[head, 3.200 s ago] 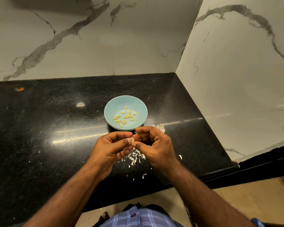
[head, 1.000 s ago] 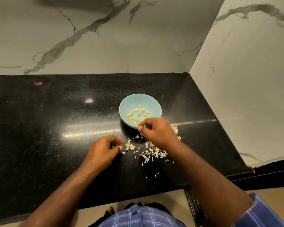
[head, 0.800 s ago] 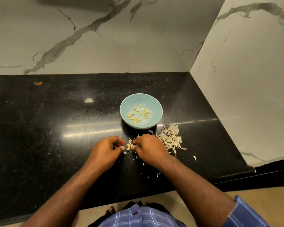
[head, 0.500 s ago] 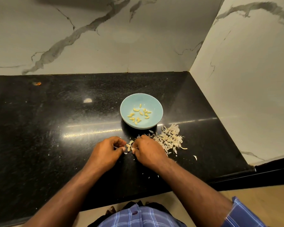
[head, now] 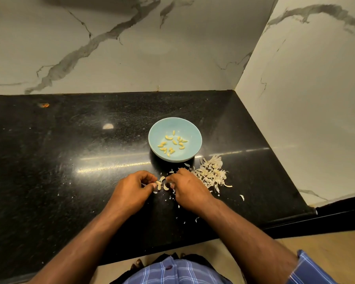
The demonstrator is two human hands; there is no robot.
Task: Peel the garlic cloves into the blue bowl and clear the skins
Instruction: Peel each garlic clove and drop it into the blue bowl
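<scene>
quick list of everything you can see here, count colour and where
blue bowl: one, light blue, on the countertop just beyond the hands
peeled garlic cloves: about fifteen, pale yellow, inside the blue bowl
loose cloves: a few, cream, on the countertop between the fingertips of both hands
pile of skins: one heap, whitish, right of the right hand, with stray flakes nearer the counter edge
countertop: one, speckled black, in a corner
marble walls: two, white with grey veins, behind and to the right
orange speck: one, far left rear of the countertop
left hand: fingers curled, touching the loose cloves
right hand: fingers curled at the loose cloves
</scene>
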